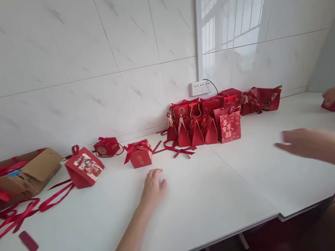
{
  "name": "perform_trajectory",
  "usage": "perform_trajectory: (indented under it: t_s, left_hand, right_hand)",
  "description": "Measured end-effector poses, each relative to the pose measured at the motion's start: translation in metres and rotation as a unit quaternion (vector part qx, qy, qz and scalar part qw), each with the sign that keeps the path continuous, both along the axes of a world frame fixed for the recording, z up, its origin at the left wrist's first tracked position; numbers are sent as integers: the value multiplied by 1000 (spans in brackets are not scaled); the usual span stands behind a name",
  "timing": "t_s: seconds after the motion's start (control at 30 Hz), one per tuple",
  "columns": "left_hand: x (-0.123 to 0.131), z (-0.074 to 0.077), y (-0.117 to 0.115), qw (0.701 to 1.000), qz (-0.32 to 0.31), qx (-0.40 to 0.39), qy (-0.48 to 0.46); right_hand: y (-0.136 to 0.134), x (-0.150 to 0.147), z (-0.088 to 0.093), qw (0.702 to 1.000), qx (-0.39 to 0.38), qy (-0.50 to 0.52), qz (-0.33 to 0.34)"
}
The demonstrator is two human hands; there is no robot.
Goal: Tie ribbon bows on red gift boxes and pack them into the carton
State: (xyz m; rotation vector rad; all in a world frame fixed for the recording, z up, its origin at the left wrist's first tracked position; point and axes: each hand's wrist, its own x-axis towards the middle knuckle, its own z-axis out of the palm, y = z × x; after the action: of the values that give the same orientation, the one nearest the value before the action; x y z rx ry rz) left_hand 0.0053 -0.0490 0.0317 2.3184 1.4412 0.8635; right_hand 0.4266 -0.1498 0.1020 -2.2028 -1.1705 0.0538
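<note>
Sitting on the table (194, 203) just past the loosely open, empty left hand (154, 186), the bow-topped box (140, 158) is prob kept upright by its flat base, while the blurry right hand (298, 142) is held out open, seemingly empty.

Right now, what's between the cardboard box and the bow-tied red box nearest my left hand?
In the head view, a red box with a loop on top, a smaller red box nearer the wall, and some red ribbon.

Tri. boxes (196, 134): 4 in row, 1 apart; sep. bow-tied boxes (141, 158): 2; L cdbd. box (43, 168): 1.
</note>
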Motion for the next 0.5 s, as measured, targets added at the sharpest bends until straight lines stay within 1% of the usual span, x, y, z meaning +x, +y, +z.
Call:
perform_trajectory:
  t_s: [0.03,0.07,0.1,0.13,0.2,0.27,0.3,0.37,0.43,0.5]
  left_hand:
    - [0,0,-1,1000,7,-1,-14]
    - [0,-1,-2,999,16,2,-31]
    - [0,-2,-1,998,28,9,-53]
    - [-1,-3,0,996,43,19,-79]
    - [-4,-3,6,985,93,36,-142]
    - [-13,-2,16,965,170,34,-197]
    - [-19,-1,22,953,211,26,-215]
    - [-32,3,35,933,277,10,-230]
    - [-40,8,46,920,315,4,-231]
    - [-40,11,56,914,334,1,-231]
  right_hand:
    - [11,-29,3,996,-53,-30,62]
    - [23,-60,5,985,-99,-56,132]
    - [35,-93,3,968,-126,-74,203]
    - [46,-126,0,955,-117,-73,264]
    - [68,-185,-13,925,-97,-65,360]
    - [85,-229,-29,901,-74,-52,423]
    - [92,-244,-36,895,-66,-45,440]
    - [100,-262,-48,890,-57,-36,452]
    - [103,-269,-56,891,-55,-34,449]
    - [103,-271,-60,893,-56,-37,444]
